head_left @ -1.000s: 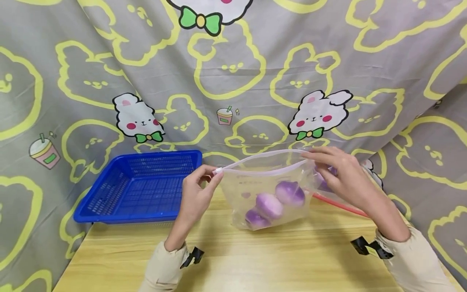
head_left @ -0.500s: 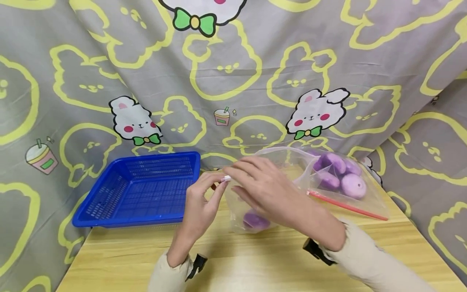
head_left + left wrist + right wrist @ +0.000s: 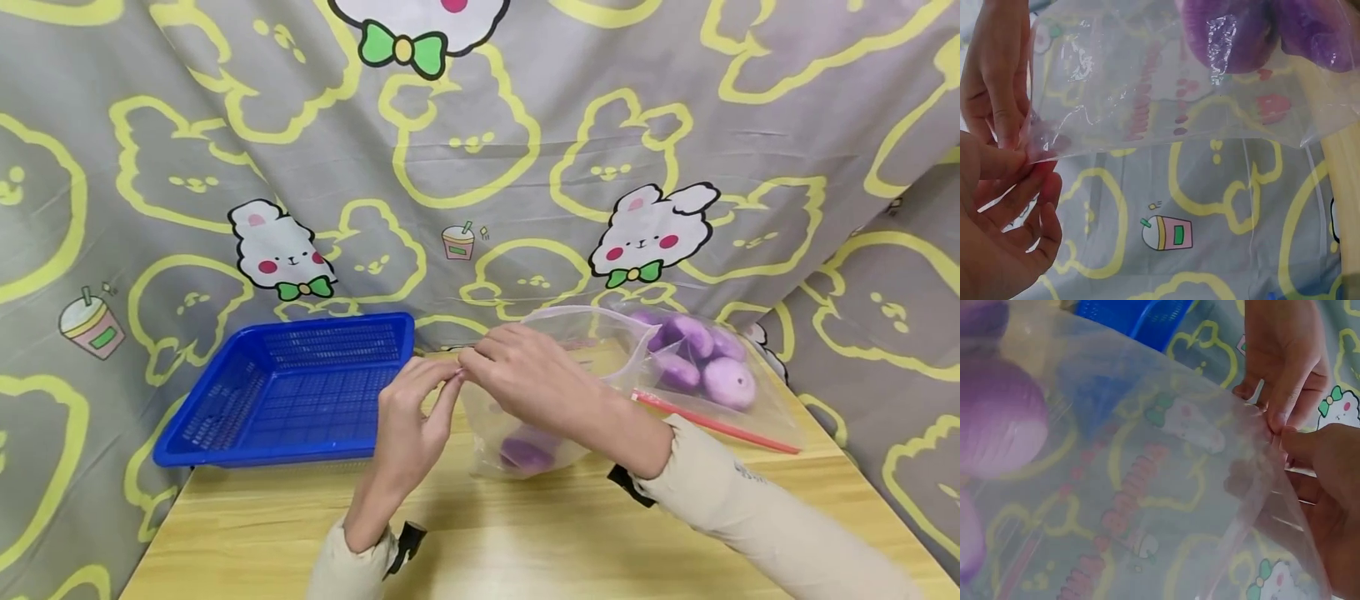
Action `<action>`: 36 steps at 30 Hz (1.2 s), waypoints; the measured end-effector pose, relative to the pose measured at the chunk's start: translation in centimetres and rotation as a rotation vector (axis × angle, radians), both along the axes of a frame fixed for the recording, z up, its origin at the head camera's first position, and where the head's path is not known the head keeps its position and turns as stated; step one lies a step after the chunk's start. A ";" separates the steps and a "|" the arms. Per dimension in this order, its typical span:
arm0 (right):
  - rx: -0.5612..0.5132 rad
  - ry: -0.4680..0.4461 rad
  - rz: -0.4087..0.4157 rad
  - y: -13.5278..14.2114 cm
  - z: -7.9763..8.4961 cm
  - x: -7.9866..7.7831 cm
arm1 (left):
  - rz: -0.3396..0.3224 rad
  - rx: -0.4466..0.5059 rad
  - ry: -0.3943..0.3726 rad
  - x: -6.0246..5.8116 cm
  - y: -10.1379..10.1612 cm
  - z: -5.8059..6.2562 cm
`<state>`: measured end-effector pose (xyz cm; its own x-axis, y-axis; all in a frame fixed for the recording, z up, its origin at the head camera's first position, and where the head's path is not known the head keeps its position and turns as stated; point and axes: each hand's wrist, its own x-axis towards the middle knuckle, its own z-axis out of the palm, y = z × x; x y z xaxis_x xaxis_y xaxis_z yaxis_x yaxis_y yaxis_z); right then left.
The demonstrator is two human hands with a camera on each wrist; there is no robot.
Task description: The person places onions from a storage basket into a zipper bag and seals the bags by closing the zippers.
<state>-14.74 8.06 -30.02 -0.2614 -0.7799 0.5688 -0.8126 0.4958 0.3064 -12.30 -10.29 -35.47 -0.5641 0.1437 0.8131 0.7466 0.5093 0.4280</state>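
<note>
A clear zip bag [image 3: 487,421] stands on the wooden table, its mouth gaping toward the right. Inside lie purple-and-white round vegetables [image 3: 527,454] resembling turnips; my right forearm hides some of them in the head view. My left hand [image 3: 411,425] pinches the bag's upper left corner between thumb and fingers. Right against it, my right hand [image 3: 521,375] pinches the same corner, its thumb tip [image 3: 1294,440] meeting the left fingers in the right wrist view. Those fingers cover the white zip slider. Pink printing [image 3: 1141,100] shows on the film in the left wrist view.
A blue plastic basket [image 3: 300,412] stands at the table's left. At the right lies another clear bag [image 3: 765,417] with several purple vegetables [image 3: 727,383] and a red zip strip [image 3: 720,423]. A patterned grey curtain [image 3: 517,200] hangs behind.
My right hand has left the bag's right end and crossed left to the slider corner beside my left hand. The vegetables in the other bag came into sight. My left hand has barely moved.
</note>
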 end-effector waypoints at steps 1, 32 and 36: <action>0.005 0.000 0.007 0.0 0.0 0.0 | 0.005 -0.005 0.006 0.1 0.0 0.0; -0.043 -0.025 -0.028 2.5 -0.4 -0.5 | 0.027 0.015 0.082 0.5 -0.6 0.6; -0.053 -0.036 -0.023 2.8 -0.5 -0.6 | 0.030 0.021 0.080 0.5 -0.8 0.7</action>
